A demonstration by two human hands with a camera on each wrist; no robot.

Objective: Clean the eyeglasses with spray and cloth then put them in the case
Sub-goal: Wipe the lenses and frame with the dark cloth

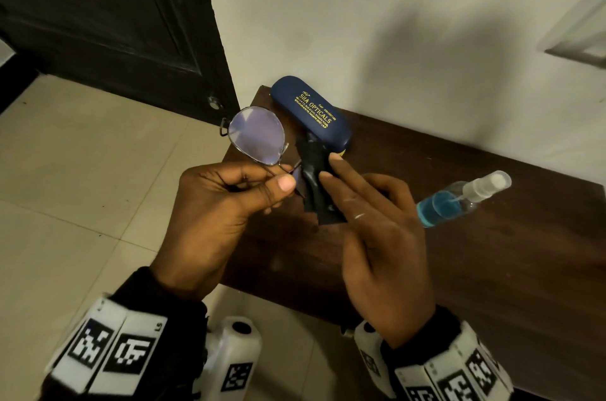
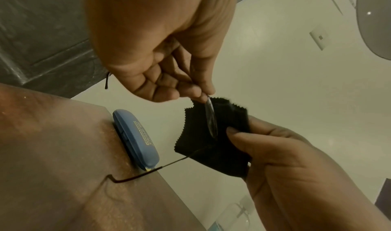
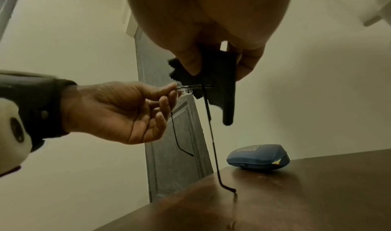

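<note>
Down at the bottom of the head view, both wrists wear marker cuffs, and just above them in mid-frame the 2 hands meet. Left hand pinches the eyeglasses at the bridge, thumb and curled fingers clamped on the thin metal frame, with 1 lens sticking up toward the upper left. Right hand has the black cloth folded over the other lens, thumb on 1 side and fingers on the other, so it's gripping cloth and lens together. Looks like the wiping stage to me.

Further right, the spray bottle with blue liquid lies on its side on the dark wooden table, so spraying is probably done, can't say for sure. Up near the wall the blue case sits closed. Still left: finish wiping, open the case, fold the temples, put the glasses in.
</note>
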